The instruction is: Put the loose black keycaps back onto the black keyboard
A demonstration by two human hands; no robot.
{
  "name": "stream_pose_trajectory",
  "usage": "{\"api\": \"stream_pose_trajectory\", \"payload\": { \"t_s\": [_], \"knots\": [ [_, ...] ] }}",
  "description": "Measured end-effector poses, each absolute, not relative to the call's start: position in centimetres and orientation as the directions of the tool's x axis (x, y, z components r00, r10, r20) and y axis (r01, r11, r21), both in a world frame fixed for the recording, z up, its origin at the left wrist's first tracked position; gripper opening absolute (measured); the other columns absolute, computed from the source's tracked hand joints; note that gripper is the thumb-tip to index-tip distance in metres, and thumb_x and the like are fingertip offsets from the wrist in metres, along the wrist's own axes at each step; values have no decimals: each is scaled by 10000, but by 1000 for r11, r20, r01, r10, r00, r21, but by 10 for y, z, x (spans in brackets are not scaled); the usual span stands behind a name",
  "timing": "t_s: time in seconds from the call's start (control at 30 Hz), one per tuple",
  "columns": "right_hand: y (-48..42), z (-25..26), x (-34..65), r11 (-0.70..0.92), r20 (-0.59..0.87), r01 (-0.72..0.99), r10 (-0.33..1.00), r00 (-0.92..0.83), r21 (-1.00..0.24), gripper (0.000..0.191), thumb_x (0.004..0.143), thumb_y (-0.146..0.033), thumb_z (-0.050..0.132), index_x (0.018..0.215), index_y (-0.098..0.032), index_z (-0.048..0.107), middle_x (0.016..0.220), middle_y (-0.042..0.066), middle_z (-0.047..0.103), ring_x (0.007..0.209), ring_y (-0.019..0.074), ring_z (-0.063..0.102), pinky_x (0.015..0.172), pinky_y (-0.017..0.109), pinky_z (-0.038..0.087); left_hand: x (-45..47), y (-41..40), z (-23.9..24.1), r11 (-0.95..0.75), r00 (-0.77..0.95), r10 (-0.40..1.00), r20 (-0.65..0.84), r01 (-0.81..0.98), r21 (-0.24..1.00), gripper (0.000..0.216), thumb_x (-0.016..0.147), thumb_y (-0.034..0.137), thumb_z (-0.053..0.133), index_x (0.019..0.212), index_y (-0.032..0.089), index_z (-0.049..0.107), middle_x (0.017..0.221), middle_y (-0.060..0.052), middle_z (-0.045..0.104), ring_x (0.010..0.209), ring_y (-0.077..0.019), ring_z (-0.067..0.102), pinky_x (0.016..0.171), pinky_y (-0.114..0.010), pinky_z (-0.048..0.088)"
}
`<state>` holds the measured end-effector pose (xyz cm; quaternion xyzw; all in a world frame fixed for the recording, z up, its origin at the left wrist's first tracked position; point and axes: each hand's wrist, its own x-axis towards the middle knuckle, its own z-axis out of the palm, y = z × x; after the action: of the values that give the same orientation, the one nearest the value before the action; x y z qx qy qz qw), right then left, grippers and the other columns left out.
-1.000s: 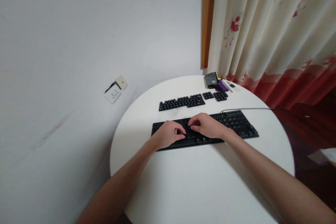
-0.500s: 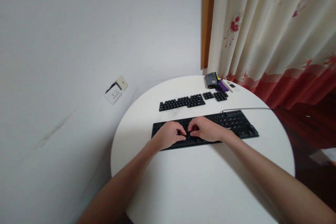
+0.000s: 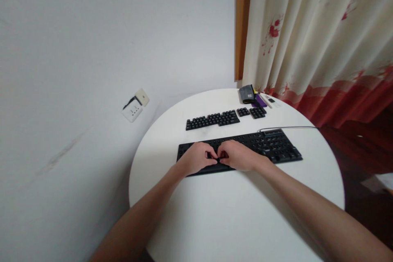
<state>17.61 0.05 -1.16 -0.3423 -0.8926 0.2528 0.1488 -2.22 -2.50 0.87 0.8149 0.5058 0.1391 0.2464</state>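
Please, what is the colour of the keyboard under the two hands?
The keyboard is black; the head view shows it best.

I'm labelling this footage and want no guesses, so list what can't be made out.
All in the head view:
- Middle of the black keyboard: partly covered by the left hand and right hand.
- Anything pinched by either hand: too small and dark against the keyboard.
- Legends on the separate keycaps: too small.
- Cable's far end: lost against the dark floor.
- White item: cut off by the right edge.
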Motion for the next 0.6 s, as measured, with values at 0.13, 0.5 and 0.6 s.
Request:
{"api": "stream_pose_trajectory", "payload": {
  "t_s": [0.13,0.5,0.6],
  "knots": [
    [1,-9,176,633,80,545,689,-720,-549,110,787,-217,657,855,-201,742,804,40,723,735,168,623,642,242,367,-22,-25,9,-374,462,887,-21,743,555,60,748,203,718,786,181,760,714,4,676,635,-120,546,608,-221,375],
    [8,-19,174,586,102,498,706,-701,-639,90,796,-213,655,786,-188,741,739,22,707,676,140,600,638,232,375,-18,-25,8,-304,414,909,-51,740,599,61,759,218,673,746,173,713,617,27,601,566,-110,501,560,-222,355],
    [7,-18,174,568,83,518,721,-688,-640,69,783,-222,673,788,-186,732,723,17,695,661,134,586,617,230,365,-19,-24,7,-305,416,908,-45,733,609,51,744,214,679,737,172,708,691,13,633,601,-116,515,593,-230,373]
  ]
}}
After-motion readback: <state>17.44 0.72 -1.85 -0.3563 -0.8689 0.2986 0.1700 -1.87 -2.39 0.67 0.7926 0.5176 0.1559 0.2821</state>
